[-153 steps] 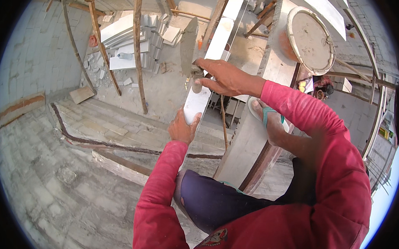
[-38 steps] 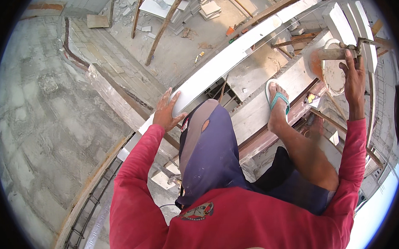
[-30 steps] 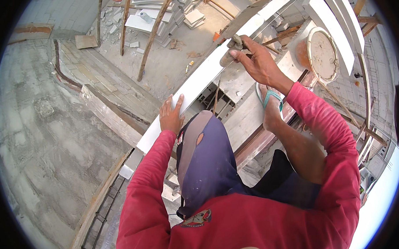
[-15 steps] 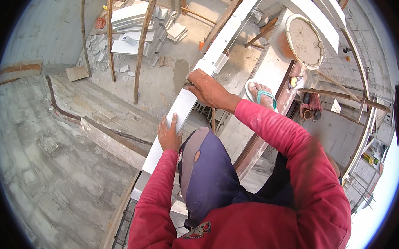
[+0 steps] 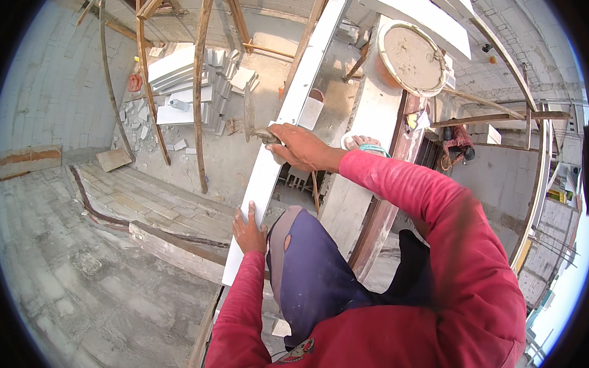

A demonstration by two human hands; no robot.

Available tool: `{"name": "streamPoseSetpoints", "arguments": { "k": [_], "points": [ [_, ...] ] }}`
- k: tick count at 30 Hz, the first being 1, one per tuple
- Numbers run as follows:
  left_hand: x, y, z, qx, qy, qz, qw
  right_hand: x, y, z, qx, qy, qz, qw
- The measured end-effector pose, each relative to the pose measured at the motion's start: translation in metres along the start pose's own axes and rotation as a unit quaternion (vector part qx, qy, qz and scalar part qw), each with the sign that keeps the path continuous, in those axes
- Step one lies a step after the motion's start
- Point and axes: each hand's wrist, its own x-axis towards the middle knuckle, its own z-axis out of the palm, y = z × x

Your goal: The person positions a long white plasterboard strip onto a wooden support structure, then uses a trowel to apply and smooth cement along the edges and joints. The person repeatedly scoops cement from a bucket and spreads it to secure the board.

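Observation:
My right hand [image 5: 301, 146] grips a mortar-smeared trowel [image 5: 250, 124] over a long white block strip [image 5: 319, 56], the blade upright along its far-left side. My left hand [image 5: 249, 233] rests with spread fingers on the nearer part of that strip, beside my raised knee. To the upper right, a round bucket [image 5: 410, 56] of wet grey mortar sits on a pale concrete beam [image 5: 347, 208]. My right foot, in a teal-strapped sandal, is on that beam, partly behind my right arm.
Stacked white blocks [image 5: 187, 77], rubble and wooden props [image 5: 202, 155] stand below at upper left. A grey block surface [image 5: 84, 282] spans the lower left. Loose white slabs [image 5: 425, 24] lie beyond the bucket. A co-worker [image 5: 458, 142] crouches below at right among timber poles.
My right hand and trowel have swung from beside the bucket leftward onto the white strip. My left hand stays on the strip. The view has turned slightly.

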Motion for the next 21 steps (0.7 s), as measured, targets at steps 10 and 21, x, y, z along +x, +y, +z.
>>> {"name": "streamPoseSetpoints", "arguments": {
  "k": [10,21],
  "points": [
    [-0.004,0.011,-0.016,-0.001,-0.006,0.019,1.0,-0.119,0.022,-0.284,-0.269,0.077,0.238,0.93],
    [0.048,0.028,-0.027,-0.055,-0.016,0.064,0.996,-0.181,0.128,-0.395,-0.485,0.119,0.299,0.814]
  ]
}}
